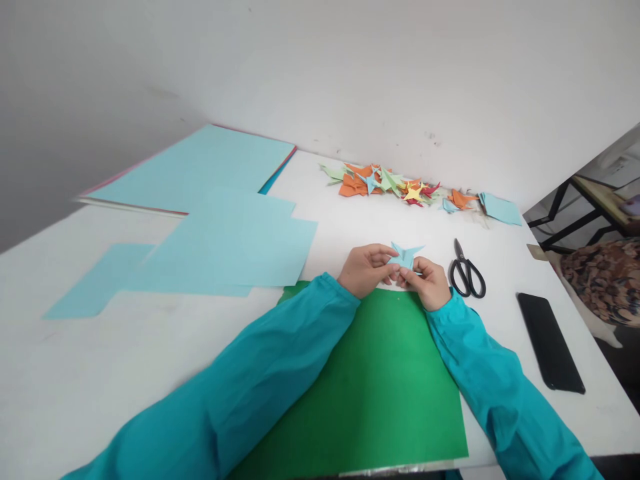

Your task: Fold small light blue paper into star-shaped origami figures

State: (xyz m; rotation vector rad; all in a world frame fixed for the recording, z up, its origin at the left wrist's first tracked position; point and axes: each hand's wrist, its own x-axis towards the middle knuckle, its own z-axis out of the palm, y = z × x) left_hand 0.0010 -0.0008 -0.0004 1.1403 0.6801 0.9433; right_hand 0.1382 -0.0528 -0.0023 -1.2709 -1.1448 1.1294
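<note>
Between my two hands, a small folded light-blue paper piece [406, 256] with pointed tips is held just above the far edge of a green sheet [385, 373]. My left hand [369, 268] pinches it from the left, thumb and forefinger closed on the paper. On the other side my right hand [428, 283] grips its lower right part with thumb and fingers. The two thumbs nearly meet at the paper's lower edge. Some fingertips are hidden behind the paper.
Black-handled scissors [467, 270] lie right of my right hand, and a black phone [550, 341] farther right. Colourful folded paper figures [385, 181] line the wall beside a small blue paper stack [501, 209]. Loose light-blue sheets [235, 247] and a large paper stack [200, 167] cover the left.
</note>
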